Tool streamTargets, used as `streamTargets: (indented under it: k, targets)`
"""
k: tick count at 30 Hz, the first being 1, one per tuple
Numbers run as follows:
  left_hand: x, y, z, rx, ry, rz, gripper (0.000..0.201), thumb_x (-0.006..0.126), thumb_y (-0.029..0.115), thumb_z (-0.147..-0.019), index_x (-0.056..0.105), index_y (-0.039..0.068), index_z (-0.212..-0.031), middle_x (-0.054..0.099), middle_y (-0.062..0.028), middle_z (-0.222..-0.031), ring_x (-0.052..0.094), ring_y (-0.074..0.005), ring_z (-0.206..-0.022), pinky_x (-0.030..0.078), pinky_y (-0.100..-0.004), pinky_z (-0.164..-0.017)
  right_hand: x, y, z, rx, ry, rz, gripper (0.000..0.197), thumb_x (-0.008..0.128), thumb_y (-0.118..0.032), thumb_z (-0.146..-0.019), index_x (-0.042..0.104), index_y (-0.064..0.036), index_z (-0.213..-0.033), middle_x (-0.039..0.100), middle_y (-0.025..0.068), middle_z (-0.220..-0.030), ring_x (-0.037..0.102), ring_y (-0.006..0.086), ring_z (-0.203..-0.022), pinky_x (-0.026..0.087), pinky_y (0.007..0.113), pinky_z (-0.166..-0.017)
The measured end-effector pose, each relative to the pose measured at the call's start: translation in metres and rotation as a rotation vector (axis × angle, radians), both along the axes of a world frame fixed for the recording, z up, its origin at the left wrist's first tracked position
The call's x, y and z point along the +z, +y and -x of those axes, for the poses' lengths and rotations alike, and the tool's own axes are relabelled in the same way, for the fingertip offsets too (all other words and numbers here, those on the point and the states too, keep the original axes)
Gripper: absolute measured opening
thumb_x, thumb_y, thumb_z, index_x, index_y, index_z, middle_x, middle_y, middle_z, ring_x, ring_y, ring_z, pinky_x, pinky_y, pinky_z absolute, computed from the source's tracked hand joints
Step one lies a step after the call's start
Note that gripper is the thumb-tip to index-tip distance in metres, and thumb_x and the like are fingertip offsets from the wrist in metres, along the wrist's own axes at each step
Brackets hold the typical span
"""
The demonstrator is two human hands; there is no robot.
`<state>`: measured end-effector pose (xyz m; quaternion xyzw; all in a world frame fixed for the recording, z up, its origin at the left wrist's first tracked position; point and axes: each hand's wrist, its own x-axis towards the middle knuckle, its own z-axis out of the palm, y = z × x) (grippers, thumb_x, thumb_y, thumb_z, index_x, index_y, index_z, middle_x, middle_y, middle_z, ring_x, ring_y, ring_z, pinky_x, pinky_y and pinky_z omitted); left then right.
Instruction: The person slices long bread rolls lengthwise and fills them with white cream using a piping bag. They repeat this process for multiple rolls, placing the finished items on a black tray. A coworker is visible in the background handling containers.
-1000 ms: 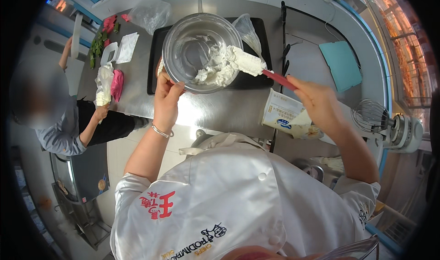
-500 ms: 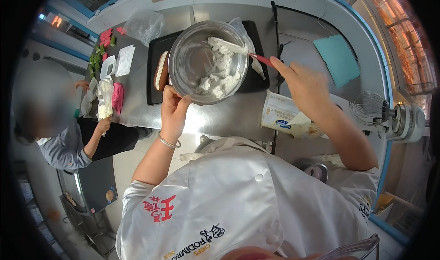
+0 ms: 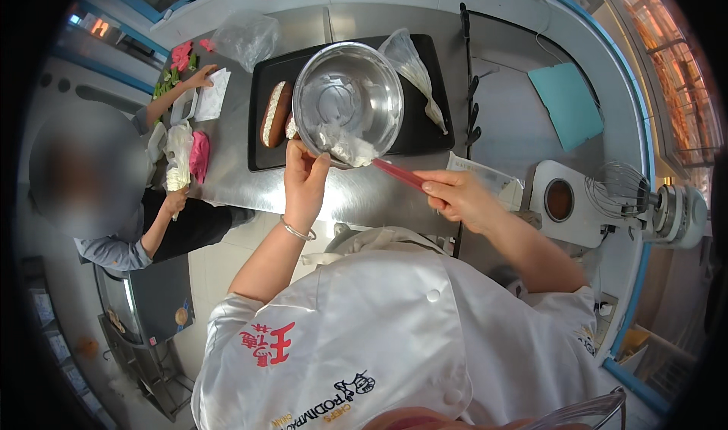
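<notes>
My left hand (image 3: pixel 305 187) grips the near rim of a shiny metal mixing bowl (image 3: pixel 340 66), fingers closed and thumb on top. In my right hand (image 3: pixel 464 199) is a spatula with a red handle (image 3: pixel 400 174); its blade lies at the bowl's near edge, covered in white cream (image 3: pixel 346 146). Smears of cream coat the bowl's inner wall. Beneath the bowl is a black baking tray (image 3: pixel 262 155). On it, left of the bowl, lies a brown bun with cream along its middle (image 3: pixel 275 115), with a second one partly hidden. A cream-smeared piping bag (image 3: pixel 415 72) rests on the tray's right side.
At the left, a co-worker's hand (image 3: pixel 176 200) holds a piping bag (image 3: pixel 179 157) beside pink cloth (image 3: pixel 199 157). A white carton (image 3: pixel 485 174), a whisk (image 3: pixel 618 187) and a stand mixer (image 3: pixel 675 214) are at the right. A teal board (image 3: pixel 565 104) lies farther back.
My right hand and the spatula came down toward me, drawing the cream to the bowl's near edge. The bowl tilted, showing more of the buns. The co-worker's other hand reached over the white paper.
</notes>
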<state>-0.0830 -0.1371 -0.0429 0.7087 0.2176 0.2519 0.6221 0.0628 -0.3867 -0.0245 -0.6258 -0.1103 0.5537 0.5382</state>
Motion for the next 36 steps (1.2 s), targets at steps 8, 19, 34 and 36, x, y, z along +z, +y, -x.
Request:
streamTargets:
  k: [8,19,34,36]
  targets:
    - [0.022,0.014,0.003,-0.039,-0.058,0.209,0.012,0.048,0.002,-0.094,0.037,0.006,-0.094,0.059,-0.0105,-0.098,0.067,-0.0199,-0.085,0.059,-0.0368,-0.079,0.012,-0.013,-0.003,-0.143,-0.237,-0.199,0.035,0.051,-0.009,-0.097,0.054,-0.0008,-0.131,0.056,0.0028,-0.076,0.047,0.007,-0.059,0.038,0.023,-0.05]
    - [0.038,0.009,-0.004,0.03,-0.173,0.253,0.008,0.042,-0.001,-0.092,0.038,0.004,-0.097,0.06,-0.0128,-0.099,0.068,-0.023,-0.086,0.062,-0.0402,-0.074,0.02,-0.019,-0.002,0.063,-1.834,-0.083,0.042,0.065,-0.001,-0.073,0.069,-0.0138,-0.113,0.059,0.006,-0.088,0.059,0.0244,-0.073,0.048,0.033,-0.059]
    - [0.035,0.031,0.005,0.053,-0.319,0.271,0.016,0.047,0.008,-0.092,0.046,0.004,-0.107,0.059,-0.0136,-0.1,0.062,-0.0205,-0.087,0.055,-0.0369,-0.077,0.024,-0.067,0.009,-0.319,-0.389,0.021,0.03,0.058,-0.008,-0.092,0.061,-0.0013,-0.121,0.06,0.0033,-0.081,0.049,0.0067,-0.066,0.039,0.021,-0.058]
    - [0.044,0.029,0.002,0.056,-0.376,0.211,0.02,0.047,0.006,-0.092,0.045,0.003,-0.111,0.058,-0.0144,-0.105,0.062,-0.0225,-0.092,0.056,-0.0401,-0.079,0.02,-0.06,0.017,-0.276,-0.127,-0.029,0.031,0.055,-0.012,-0.095,0.059,-0.0017,-0.124,0.052,-0.0018,-0.074,0.036,0.003,-0.058,0.027,0.018,-0.051]
